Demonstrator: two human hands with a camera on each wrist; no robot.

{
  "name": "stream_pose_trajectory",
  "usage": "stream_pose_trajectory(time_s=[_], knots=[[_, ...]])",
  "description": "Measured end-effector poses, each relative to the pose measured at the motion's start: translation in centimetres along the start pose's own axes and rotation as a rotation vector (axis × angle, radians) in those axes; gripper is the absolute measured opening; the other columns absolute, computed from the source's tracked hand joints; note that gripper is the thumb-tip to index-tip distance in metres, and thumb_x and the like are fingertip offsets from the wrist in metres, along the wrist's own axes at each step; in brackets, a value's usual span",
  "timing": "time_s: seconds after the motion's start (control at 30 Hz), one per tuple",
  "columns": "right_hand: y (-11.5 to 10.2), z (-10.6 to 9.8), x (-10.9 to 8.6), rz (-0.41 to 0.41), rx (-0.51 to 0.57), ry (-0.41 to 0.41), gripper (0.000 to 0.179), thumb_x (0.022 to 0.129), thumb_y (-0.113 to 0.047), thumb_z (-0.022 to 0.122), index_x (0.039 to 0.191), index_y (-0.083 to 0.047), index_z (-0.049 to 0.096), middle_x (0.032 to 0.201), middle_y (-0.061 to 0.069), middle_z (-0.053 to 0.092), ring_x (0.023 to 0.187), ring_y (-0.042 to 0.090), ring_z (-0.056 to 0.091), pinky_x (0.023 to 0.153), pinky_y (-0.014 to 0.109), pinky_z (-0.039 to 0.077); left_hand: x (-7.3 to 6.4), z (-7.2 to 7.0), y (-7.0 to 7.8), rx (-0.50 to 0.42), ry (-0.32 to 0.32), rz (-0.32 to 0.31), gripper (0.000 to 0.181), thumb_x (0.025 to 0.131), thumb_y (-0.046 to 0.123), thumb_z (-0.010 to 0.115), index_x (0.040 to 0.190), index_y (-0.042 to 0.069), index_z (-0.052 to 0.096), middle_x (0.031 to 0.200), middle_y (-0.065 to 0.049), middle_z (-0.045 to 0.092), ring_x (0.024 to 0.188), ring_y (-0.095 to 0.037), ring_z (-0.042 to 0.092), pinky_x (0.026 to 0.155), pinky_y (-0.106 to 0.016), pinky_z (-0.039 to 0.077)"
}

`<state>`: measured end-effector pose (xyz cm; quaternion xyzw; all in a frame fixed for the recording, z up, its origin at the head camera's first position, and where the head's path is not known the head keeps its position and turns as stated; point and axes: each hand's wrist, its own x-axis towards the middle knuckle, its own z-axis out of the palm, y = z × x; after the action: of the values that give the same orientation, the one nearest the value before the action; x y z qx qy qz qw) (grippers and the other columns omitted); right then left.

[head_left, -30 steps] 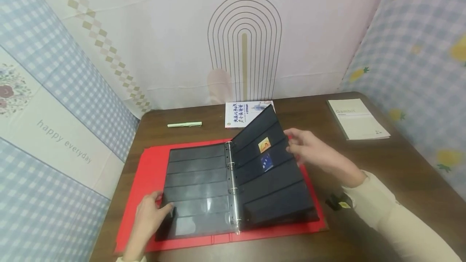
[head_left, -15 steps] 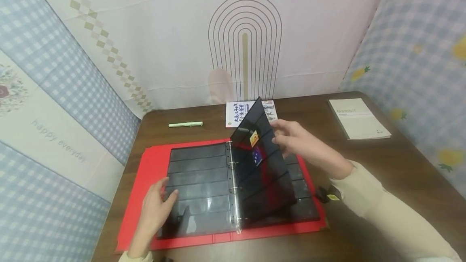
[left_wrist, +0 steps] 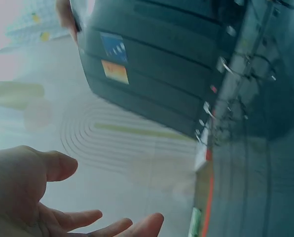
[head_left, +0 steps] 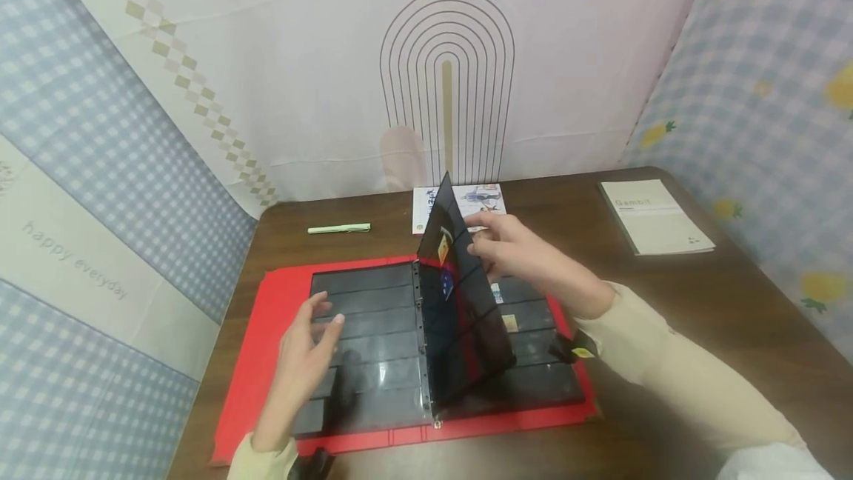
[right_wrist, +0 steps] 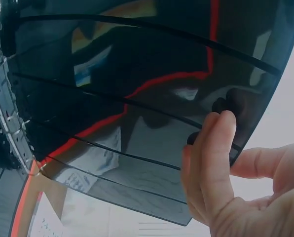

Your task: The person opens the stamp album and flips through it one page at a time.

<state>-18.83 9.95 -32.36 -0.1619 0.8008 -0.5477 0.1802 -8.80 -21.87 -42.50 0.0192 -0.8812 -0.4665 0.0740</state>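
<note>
A red stamp album (head_left: 280,295) with black pocket pages lies open on the table. My right hand (head_left: 520,247) pinches the outer edge of a page (head_left: 469,324), which stands nearly upright from the rings; thumb and fingers lie on opposite sides of it in the right wrist view. On that page sit a yellow-orange stamp (left_wrist: 115,72) and a blue stamp (left_wrist: 114,47). Beneath it, a small pale stamp (head_left: 509,323) shows on the right-hand page. My left hand (head_left: 303,347) hovers over the left page (head_left: 373,324), fingers apart and holding nothing.
Behind the album lie a light green pen (head_left: 338,228) and a white picture booklet (head_left: 489,202), partly covered by the raised page. A pale notebook (head_left: 656,217) sits at the back right of the brown table (head_left: 560,202). Patterned cloth hangs around the table.
My right hand has swung the page leftward from a low slant to nearly upright, uncovering the page beneath. My left hand has left the album's left edge and moved up and right.
</note>
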Motion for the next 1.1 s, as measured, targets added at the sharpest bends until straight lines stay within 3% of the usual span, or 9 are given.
stream_pose_trajectory(time_s=[0.1,0.3,0.57,0.83,1.1], knots=[[-0.3,0.7,0.3,-0.015,0.01,-0.013,0.055,0.095,-0.001,0.05,0.148,0.009,0.037,0.077,0.006,0.053,0.063,0.018,0.054,0.062,0.036,0.057,0.3,0.3,0.9,-0.05,-0.01,0.026,0.053,0.102,0.019,0.061,0.149,0.002,0.041,0.138,-0.018,0.055,0.109,-0.035,0.067,0.07,-0.035,0.06],[-0.9,1.8,0.5,-0.049,0.033,-0.037,0.053,0.094,0.0,0.05,0.146,0.008,0.04,0.075,0.006,0.054,0.059,0.018,0.053,0.058,0.034,0.056,0.6,0.6,2.8,-0.133,-0.031,0.106,0.053,0.102,0.025,0.062,0.149,0.008,0.043,0.138,-0.014,0.056,0.108,-0.031,0.067,0.07,-0.04,0.061],[-1.7,2.9,0.9,-0.075,0.01,-0.039,0.051,0.095,0.0,0.051,0.144,0.007,0.042,0.07,0.004,0.051,0.055,0.018,0.054,0.056,0.032,0.055,1.3,1.3,6.6,-0.222,-0.127,0.22,0.053,0.103,0.022,0.061,0.151,0.011,0.042,0.142,-0.012,0.054,0.114,-0.033,0.065,0.073,-0.037,0.061],[-2.4,4.3,1.3,-0.084,0.047,-0.064,0.049,0.094,0.0,0.051,0.143,0.007,0.043,0.074,0.009,0.06,0.057,0.02,0.06,0.056,0.037,0.057,1.9,2.6,9.9,-0.229,-0.196,0.235,0.056,0.102,0.025,0.062,0.153,0.013,0.041,0.146,-0.009,0.052,0.117,-0.029,0.065,0.073,-0.038,0.061],[-3.1,5.3,1.5,-0.105,0.012,-0.087,0.05,0.095,-0.002,0.055,0.143,0.007,0.042,0.08,0.013,0.064,0.057,0.02,0.062,0.057,0.04,0.059,2.8,3.0,11.3,-0.117,-0.184,0.204,0.066,0.1,0.038,0.062,0.153,0.005,0.039,0.145,-0.009,0.052,0.119,-0.029,0.063,0.08,-0.043,0.059]])
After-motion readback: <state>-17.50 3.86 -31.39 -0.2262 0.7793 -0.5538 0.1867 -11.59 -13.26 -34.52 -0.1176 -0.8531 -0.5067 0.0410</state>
